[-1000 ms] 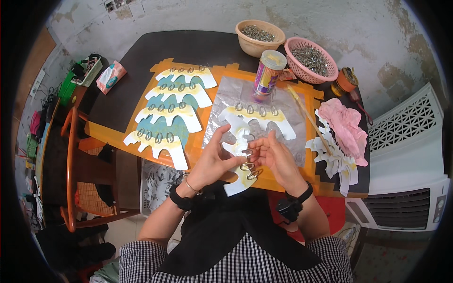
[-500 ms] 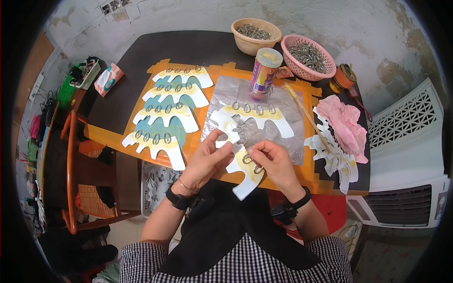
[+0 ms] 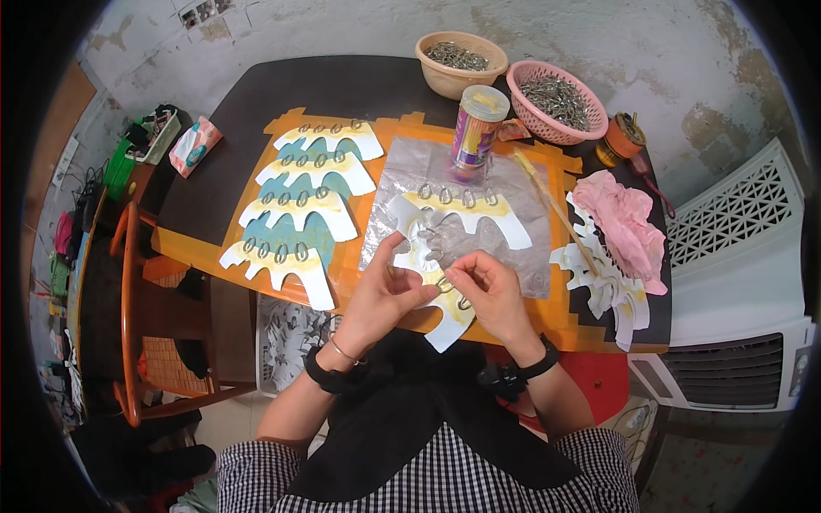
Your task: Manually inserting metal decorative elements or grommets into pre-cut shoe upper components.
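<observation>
A white scalloped cut-out with a yellow smeared band lies at the table's near edge, between my hands. My right hand pinches an oval metal ring over that band. Another ring sits just below its fingertips. With the thumb at its left side, my left hand grips the same cut-out; the index finger stretches forward and the other fingers are curled, partly hidden. Just beyond lies a second cut-out with several rings in a row along its yellow band.
Several ringed cut-outs lie in a column at left. A lidded plastic jar stands behind the grey sheet. A beige bowl and pink basket hold metal rings. At right, a stick and pink cloth lie on stacked cut-outs.
My left hand has shifted slightly toward the right hand, its thumb now closer to the ring. The near cut-out has moved a little away from me. My right hand keeps its pinch.
</observation>
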Demonstrator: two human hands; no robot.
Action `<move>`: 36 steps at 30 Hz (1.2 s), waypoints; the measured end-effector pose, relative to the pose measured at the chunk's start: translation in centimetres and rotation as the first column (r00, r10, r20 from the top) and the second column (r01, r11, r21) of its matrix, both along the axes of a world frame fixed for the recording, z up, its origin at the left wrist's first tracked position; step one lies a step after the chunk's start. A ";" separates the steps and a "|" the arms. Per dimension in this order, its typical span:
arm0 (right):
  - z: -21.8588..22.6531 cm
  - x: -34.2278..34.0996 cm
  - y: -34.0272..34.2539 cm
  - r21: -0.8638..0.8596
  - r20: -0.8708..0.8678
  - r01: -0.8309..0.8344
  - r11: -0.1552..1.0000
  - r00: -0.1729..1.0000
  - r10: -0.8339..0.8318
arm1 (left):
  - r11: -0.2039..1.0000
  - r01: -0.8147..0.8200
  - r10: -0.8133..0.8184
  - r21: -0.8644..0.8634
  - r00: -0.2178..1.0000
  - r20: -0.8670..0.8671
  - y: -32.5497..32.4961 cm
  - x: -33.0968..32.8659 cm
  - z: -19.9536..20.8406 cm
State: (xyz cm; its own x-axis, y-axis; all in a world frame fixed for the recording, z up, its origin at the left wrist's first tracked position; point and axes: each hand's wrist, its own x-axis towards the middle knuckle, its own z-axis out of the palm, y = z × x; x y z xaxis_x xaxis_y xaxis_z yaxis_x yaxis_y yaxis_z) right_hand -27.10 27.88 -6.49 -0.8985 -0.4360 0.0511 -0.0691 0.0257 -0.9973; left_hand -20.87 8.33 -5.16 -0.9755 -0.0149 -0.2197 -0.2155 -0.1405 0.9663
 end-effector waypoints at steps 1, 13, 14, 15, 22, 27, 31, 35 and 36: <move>0.0 0.0 0.0 0.001 0.000 0.002 1.000 1.000 -0.002 | 1.000 0.002 -0.002 0.007 0.999 0.040 0.1 -0.1 0.2; -0.2 0.6 -0.4 0.050 -0.027 0.005 0.999 1.000 -0.004 | 0.985 0.053 -0.046 -0.166 0.998 0.047 -0.2 1.0 1.7; -0.1 0.6 -0.4 0.051 -0.030 0.015 0.999 0.999 -0.014 | 0.985 0.053 -0.046 -0.165 0.998 0.048 -0.2 1.0 1.7; 0.0 0.7 -0.4 0.053 -0.032 0.026 0.998 0.999 -0.024 | 0.984 0.032 -0.024 -0.173 0.998 0.049 -0.1 0.8 1.7; 0.1 0.7 -0.5 0.050 -0.032 0.033 0.998 0.999 -0.032 | 0.990 -0.108 0.109 -0.095 0.994 0.004 0.6 0.6 0.3; -0.3 0.4 -0.4 -0.006 0.008 0.021 1.000 1.000 -0.021 | 0.980 -0.181 0.181 -0.086 0.983 -0.006 1.5 0.3 0.0; -0.3 0.2 -0.5 -0.038 0.041 0.013 0.999 0.999 -0.011 | 0.967 -0.255 0.255 -0.008 0.966 -0.035 2.0 0.5 -0.8; -0.6 0.1 -1.1 -0.151 0.073 0.054 0.987 0.996 -0.044 | 0.959 -0.269 0.276 0.089 0.957 -0.086 2.7 0.5 -0.2; -0.7 0.1 -1.2 -0.233 0.070 0.096 0.968 0.994 -0.082 | 0.942 -0.296 0.311 0.160 0.947 -0.075 2.9 0.4 -0.3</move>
State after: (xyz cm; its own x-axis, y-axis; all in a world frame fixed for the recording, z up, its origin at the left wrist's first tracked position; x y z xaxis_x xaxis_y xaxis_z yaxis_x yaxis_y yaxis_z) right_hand -27.01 26.65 -7.17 -0.9377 -0.3361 0.0887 -0.0181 -0.2076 -0.9781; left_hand -20.47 11.22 -5.46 -0.9462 -0.2890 -0.1456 -0.0464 -0.3241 0.9449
